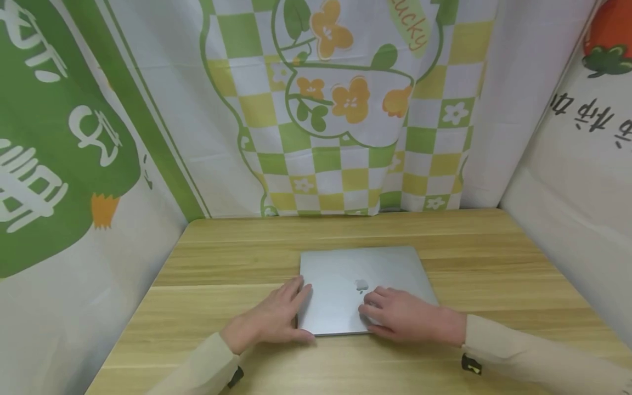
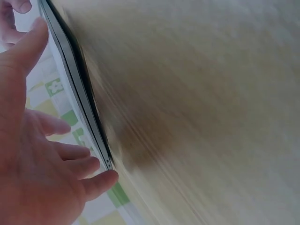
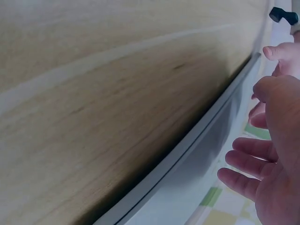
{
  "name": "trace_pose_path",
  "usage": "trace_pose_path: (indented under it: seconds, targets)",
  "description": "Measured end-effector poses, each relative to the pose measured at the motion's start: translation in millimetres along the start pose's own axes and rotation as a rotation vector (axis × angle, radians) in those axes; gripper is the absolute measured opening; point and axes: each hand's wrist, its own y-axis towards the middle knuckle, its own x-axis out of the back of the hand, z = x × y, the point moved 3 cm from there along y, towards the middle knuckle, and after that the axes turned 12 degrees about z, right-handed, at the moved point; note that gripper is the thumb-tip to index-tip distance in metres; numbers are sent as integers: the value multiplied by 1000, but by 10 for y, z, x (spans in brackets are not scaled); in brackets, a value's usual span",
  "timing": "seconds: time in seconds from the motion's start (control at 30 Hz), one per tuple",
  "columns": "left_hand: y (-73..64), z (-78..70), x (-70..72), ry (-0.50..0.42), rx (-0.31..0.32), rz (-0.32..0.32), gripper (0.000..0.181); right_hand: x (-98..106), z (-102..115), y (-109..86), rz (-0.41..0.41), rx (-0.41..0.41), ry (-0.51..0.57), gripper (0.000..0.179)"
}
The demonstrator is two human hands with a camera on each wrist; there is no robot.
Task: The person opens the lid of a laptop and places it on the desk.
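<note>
Closed silver laptop [image 1: 329,299] lying flat mid-counter [image 1: 222,263], lid up. Its right front corner is hidden under the right hand [image 1: 407,317]; the logo [image 1: 362,285] shows just beyond those fingertips. Underside and screen out of sight.

Left hand [image 1: 274,318] at the laptop's left edge, fingers spread and relaxed, thumb apart near the front left corner, gripping nothing. Whether every fingertip touches the metal, cannot tell. Right hand above the front part of the lid, fingers loosely bent, slightly parted, nothing held; its palm is hidden from the head view, and contact with the lid is uncertain.

Left wrist view: laptop seen edge-on, far end cut by the frame top; tiny dark marks near the lower corner, too small to identify. Right wrist view: the front edge runs out at the bottom; counter grain blurred.

Both sleeves [image 1: 533,351] cut off by the frame. Dark piece [image 1: 471,364] under the right cuff, details unclear. Checked cloth [image 1: 340,164] behind, its "Lucky" lettering clipped at the top.
</note>
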Motion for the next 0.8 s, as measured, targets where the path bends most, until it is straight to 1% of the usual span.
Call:
trace_pose_path:
  seconds: [0.1, 0.2, 0.27, 0.37, 0.5, 0.8]
  targets:
    - [-4, 11, -21, 12, 52, 68, 118, -30, 25, 13, -26, 34, -36, 31]
    - [-2, 23, -41, 21, 90, 118, 124, -66, 45, 14, -46, 64, -87, 31]
    - [-2, 32, -50, 26, 108, 139, 126, -88, 53, 12, -55, 81, -130, 32]
    - [3, 50, -66, 31, 119, 155, 128, -111, 58, 10, -65, 101, -195, 35]
    - [14, 73, -71, 43, 125, 160, 130, -136, 52, 15, -66, 126, -267, 38]
    - [42, 122, -78, 61, 161, 175, 137, -188, 22, 24, -40, 149, -335, 42]
